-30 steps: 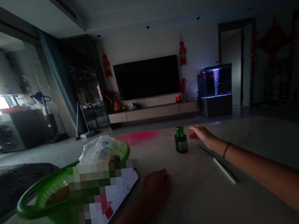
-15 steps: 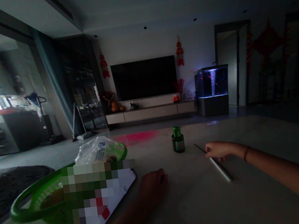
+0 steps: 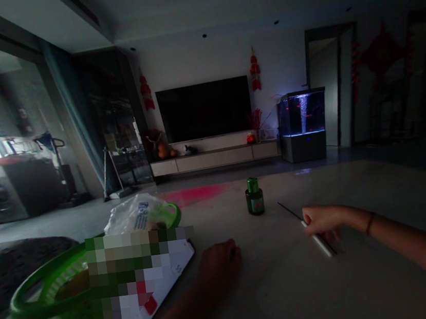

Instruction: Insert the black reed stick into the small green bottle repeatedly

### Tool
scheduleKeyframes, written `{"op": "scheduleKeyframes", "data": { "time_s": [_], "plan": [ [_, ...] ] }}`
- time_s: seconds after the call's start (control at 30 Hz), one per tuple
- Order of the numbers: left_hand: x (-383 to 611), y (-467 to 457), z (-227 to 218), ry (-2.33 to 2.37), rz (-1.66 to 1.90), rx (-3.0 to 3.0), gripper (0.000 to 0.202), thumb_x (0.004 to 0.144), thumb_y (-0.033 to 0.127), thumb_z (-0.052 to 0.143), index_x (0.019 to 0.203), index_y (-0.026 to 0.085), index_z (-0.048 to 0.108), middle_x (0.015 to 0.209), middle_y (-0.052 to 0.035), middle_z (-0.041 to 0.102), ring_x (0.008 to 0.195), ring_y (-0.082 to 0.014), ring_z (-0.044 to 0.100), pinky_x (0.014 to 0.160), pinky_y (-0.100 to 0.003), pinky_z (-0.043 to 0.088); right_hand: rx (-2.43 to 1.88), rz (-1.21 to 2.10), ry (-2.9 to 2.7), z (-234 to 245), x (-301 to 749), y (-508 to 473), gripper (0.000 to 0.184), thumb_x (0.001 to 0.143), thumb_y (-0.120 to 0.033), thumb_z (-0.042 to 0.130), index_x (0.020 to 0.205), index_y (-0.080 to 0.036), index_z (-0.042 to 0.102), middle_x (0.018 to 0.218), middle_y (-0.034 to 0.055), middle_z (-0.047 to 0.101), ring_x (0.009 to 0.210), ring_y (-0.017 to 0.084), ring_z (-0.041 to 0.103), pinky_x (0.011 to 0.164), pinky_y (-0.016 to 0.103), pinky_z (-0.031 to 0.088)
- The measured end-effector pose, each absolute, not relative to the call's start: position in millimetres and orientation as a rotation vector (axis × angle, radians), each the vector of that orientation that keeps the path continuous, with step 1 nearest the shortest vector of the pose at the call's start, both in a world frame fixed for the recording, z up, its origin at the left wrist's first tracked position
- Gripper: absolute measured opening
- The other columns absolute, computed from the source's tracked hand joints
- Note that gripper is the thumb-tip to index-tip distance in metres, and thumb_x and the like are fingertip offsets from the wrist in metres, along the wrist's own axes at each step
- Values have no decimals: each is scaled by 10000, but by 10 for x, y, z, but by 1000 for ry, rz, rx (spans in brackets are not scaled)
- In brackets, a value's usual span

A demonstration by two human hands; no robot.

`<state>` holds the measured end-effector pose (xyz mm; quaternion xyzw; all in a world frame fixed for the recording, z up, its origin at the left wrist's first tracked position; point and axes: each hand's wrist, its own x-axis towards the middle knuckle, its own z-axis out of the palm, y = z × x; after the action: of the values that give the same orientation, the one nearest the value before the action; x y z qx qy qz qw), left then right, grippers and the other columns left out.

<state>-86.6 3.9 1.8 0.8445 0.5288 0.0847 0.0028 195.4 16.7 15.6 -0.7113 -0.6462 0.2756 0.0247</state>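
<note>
A slim white stick (image 3: 324, 245) with a thin dark end lies slantwise on the table (image 3: 268, 292). My right hand (image 3: 322, 222) is closed over its middle, thumb and fingers around it. Its dark tip points up and left, toward a small green glass bottle (image 3: 255, 203) with a shiny green cap. My left hand (image 3: 218, 265) rests on the tabletop with its fingers curled into a loose fist, and nothing shows in it. Close beside that hand a phone (image 3: 172, 273) with a lit screen leans at a slant, partly blurred out.
To the left stands a green plastic basket (image 3: 33, 310) with a crumpled clear plastic bag (image 3: 136, 214) in it. Beyond the table are a low TV cabinet (image 3: 213, 159), a television (image 3: 205, 110) and a lit aquarium (image 3: 303, 115). A pink patch (image 3: 196, 194) marks the table's far side.
My right hand has slid a little right and down along the white stick, uncovering more of its dark end. The left hand stays where it was. The view has shifted slightly.
</note>
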Motion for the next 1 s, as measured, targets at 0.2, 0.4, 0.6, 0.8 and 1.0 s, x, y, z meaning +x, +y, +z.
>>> {"op": "scheduleKeyframes", "data": {
  "time_s": [0.2,0.4,0.6,0.8,1.0],
  "plan": [
    [-849,34,30,1653,245,2677,317,847,324,272,792,177,547,707,-44,607,638,-147,557,547,-235,333,-1974,232,-2011,-178,2077,384,25,564,-137,518,588,-144,518,577,20,563,498,118,523,411,189,319],
    [-837,24,64,1654,206,2657,296,845,328,292,784,177,540,738,-49,610,660,-148,556,561,-234,334,-1938,92,-1805,-231,2016,806,33,568,-128,540,555,-148,563,642,68,628,645,164,573,544,217,353],
    [-850,25,62,1651,241,2645,300,846,323,286,770,180,538,728,-40,605,641,-137,545,534,-222,310,-1850,121,-1627,-213,1851,1129,37,594,-136,543,582,-141,578,678,97,635,720,196,589,594,234,372],
    [-868,45,45,1634,270,2639,312,845,321,283,752,177,544,688,-31,593,600,-125,526,511,-219,284,-1566,282,-1521,174,1640,1368,299,805,-260,324,927,-144,570,930,80,630,860,154,571,692,231,404],
    [-871,48,37,1644,260,2603,299,841,328,302,731,177,536,673,-25,587,595,-118,524,501,-218,271,-1318,475,-1590,330,1487,1390,273,767,-286,438,952,-131,565,938,69,627,864,159,573,728,251,421]
  ]
}}
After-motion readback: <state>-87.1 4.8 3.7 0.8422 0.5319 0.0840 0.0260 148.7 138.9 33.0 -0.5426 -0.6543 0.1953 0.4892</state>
